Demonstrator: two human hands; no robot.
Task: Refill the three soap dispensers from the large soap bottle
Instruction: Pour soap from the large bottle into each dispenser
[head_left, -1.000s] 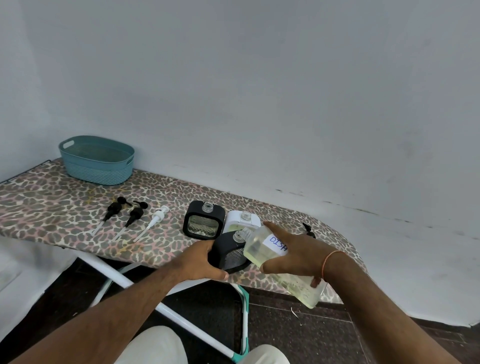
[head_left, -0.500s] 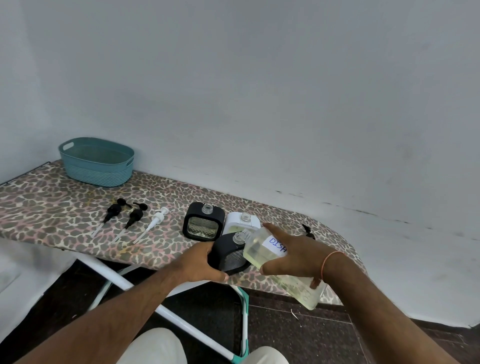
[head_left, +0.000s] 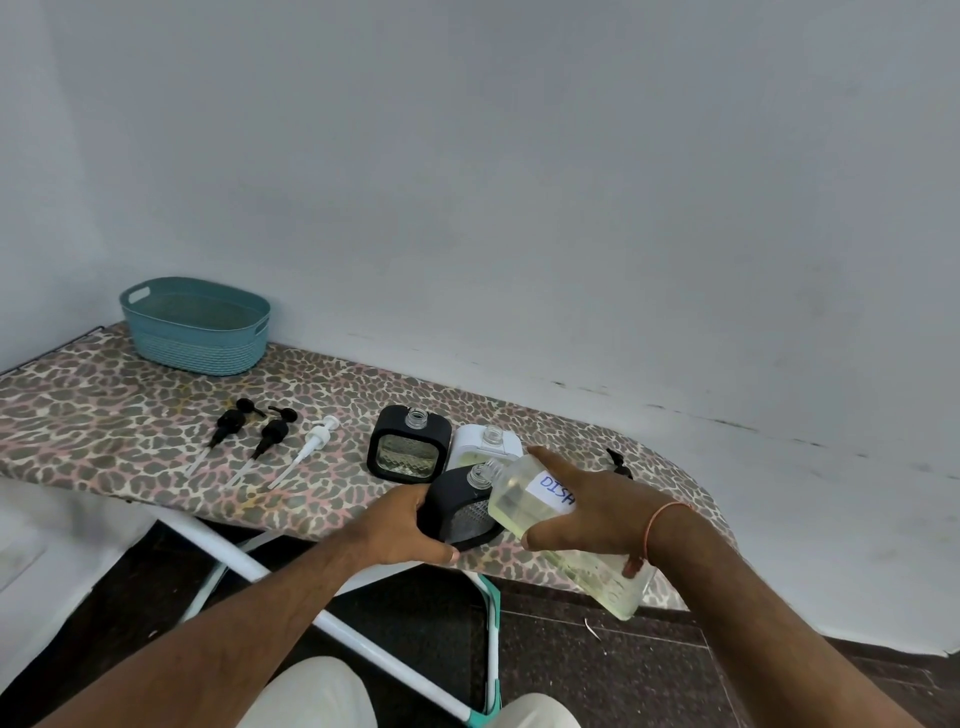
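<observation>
Your right hand (head_left: 597, 512) has its grip clamped round the large clear bottle of pale yellow soap (head_left: 524, 506), tipped so its mouth meets the open neck of the near black square dispenser (head_left: 457, 512). It sits at the front edge of the leopard-print ironing board (head_left: 130, 415), your worktop here. Your left hand (head_left: 402, 525) has its grip clamped on that dispenser's left side, tilting it toward the bottle, likely so the narrow necks line up and nothing spills.

At twelve o'clock from it stands the white dispenser (head_left: 483, 441), and at eleven o'clock the second black dispenser (head_left: 408, 449), both uncapped and upright, waiting within reach. Farther out at ten o'clock lie two black pumps (head_left: 231, 423) (head_left: 272, 431) and a white pump (head_left: 314, 441), set aside well clear of the pouring. A teal woven basket (head_left: 197, 327) sits at the far left.
</observation>
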